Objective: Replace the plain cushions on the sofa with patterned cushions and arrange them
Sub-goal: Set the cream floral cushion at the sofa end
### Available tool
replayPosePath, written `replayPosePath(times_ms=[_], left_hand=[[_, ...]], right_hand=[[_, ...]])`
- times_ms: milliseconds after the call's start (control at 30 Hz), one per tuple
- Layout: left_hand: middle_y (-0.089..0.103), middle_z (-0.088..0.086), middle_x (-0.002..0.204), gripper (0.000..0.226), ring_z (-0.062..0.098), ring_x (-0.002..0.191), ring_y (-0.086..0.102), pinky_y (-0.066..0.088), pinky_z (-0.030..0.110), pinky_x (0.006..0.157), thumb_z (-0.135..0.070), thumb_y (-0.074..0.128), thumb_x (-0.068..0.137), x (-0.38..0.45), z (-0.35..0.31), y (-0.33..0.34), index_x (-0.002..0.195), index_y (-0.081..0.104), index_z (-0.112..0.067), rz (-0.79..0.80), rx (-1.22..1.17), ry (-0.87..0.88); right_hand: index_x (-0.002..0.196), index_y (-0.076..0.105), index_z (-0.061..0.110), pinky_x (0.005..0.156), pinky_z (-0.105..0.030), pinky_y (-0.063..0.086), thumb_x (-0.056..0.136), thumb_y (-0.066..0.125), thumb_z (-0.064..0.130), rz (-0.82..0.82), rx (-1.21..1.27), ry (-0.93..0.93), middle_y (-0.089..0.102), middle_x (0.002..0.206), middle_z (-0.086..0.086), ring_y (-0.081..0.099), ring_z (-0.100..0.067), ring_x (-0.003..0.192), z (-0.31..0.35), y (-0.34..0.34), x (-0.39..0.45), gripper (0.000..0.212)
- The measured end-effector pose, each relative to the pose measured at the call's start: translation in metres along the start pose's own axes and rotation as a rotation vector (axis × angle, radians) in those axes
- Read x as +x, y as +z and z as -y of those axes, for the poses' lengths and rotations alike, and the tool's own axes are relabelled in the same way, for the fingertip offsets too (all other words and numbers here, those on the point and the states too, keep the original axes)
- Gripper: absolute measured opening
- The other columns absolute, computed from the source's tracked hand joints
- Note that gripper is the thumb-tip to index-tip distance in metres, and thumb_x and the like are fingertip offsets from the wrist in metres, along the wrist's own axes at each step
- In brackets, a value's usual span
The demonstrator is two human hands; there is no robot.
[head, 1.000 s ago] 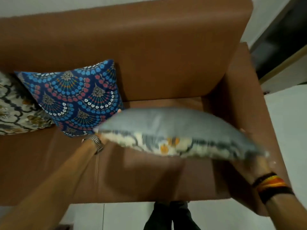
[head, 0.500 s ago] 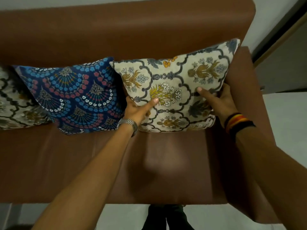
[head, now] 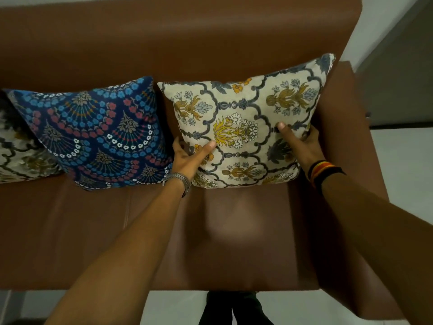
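Head view, looking down over a brown leather sofa (head: 70,231): smooth seat, a seam running near to far left of centre, tall backrest (head: 187,43) across the far side, right armrest (head: 351,184) sloping toward the near right. Beyond the backrest, pale wall (head: 379,24); at far right, a grey surface behind a dark strip, then light floor (head: 403,174). More pale floor along the near edge, with dark trouser legs (head: 234,308) below the seat front.

Three patterned cushions leaning upright against the backrest. At right, cream floral cushion (head: 246,127) with grey scrollwork and yellow blooms, bottom edge on the seat, top right corner against the armrest. Just left of it, touching or nearly so, navy fan-pattern cushion (head: 98,132) with blue, red and white dots. At far left, partly cut off, another cream scrollwork cushion (head: 16,151), tucked behind the navy one's left corner.

Left hand (head: 189,158), metal watch (head: 177,180) at the wrist, clasping the floral cushion's lower left edge, thumb across the front. Right hand (head: 300,146), striped bands (head: 324,170) at the wrist, gripping the right edge, thumb pressed on the front, fingers wrapped behind.
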State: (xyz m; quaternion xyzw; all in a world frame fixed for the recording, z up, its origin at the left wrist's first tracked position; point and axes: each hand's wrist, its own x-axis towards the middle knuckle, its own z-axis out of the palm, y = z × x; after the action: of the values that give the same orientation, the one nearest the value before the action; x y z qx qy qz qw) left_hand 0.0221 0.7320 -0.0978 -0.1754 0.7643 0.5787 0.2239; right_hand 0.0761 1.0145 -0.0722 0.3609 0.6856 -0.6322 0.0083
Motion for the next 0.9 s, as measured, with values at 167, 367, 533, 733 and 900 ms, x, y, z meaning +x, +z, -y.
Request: replayPosePath(times_ms=[167, 367, 533, 733, 900], left_hand=[[0.054, -0.013, 0.148, 0.082, 0.012, 0.128, 0.059, 0.044, 0.027, 0.11, -0.066, 0.072, 0.087, -0.009, -0.02, 0.021, 0.154, 0.039, -0.033, 0.01, -0.046, -0.029], [0.072, 0.005, 0.139, 0.087, 0.029, 0.122, 0.07, 0.051, 0.062, 0.107, -0.093, 0.044, 0.082, -0.036, -0.027, 0.04, 0.142, 0.066, -0.033, 0.069, -0.499, -0.174], [0.077, 0.004, 0.125, 0.101, 0.029, 0.115, 0.069, 0.057, 0.051, 0.086, -0.1, 0.032, 0.078, -0.048, -0.03, 0.08, 0.143, 0.065, -0.03, 0.099, -0.621, -0.322], [0.057, 0.011, 0.149, 0.096, 0.035, 0.136, 0.053, 0.044, 0.062, 0.105, -0.094, 0.025, 0.086, -0.051, -0.024, 0.121, 0.153, 0.049, -0.028, 0.165, -0.636, -0.385], [0.057, 0.008, 0.154, 0.099, 0.035, 0.139, 0.053, 0.044, 0.059, 0.107, -0.096, 0.026, 0.084, -0.045, -0.015, 0.119, 0.156, 0.047, -0.032, 0.187, -0.516, -0.327]], right_hand=[[0.157, 0.048, 0.023, 0.118, -0.043, 0.05, 0.071, 0.087, 0.066, -0.03, -0.032, -0.087, 0.065, 0.147, 0.007, 0.064, -0.015, 0.132, 0.001, 0.012, -0.011, 0.104], [0.119, 0.057, 0.022, 0.106, -0.049, 0.055, 0.066, 0.082, 0.077, -0.092, -0.309, -0.346, 0.066, 0.131, -0.002, 0.066, -0.026, 0.121, 0.091, 0.02, -0.026, 0.081], [0.129, 0.055, 0.013, 0.106, -0.054, 0.052, 0.065, 0.077, 0.085, -0.069, -0.585, -0.405, 0.057, 0.133, -0.01, 0.058, -0.034, 0.125, 0.144, 0.018, -0.013, 0.099], [0.135, 0.051, 0.011, 0.105, -0.055, 0.053, 0.056, 0.074, 0.092, -0.107, -0.64, -0.363, 0.058, 0.137, -0.011, 0.06, -0.034, 0.126, 0.133, 0.0, -0.009, 0.116], [0.132, 0.054, 0.011, 0.102, -0.052, 0.056, 0.056, 0.071, 0.096, -0.179, -0.583, -0.315, 0.062, 0.131, -0.009, 0.063, -0.031, 0.121, 0.117, -0.012, -0.008, 0.116]])
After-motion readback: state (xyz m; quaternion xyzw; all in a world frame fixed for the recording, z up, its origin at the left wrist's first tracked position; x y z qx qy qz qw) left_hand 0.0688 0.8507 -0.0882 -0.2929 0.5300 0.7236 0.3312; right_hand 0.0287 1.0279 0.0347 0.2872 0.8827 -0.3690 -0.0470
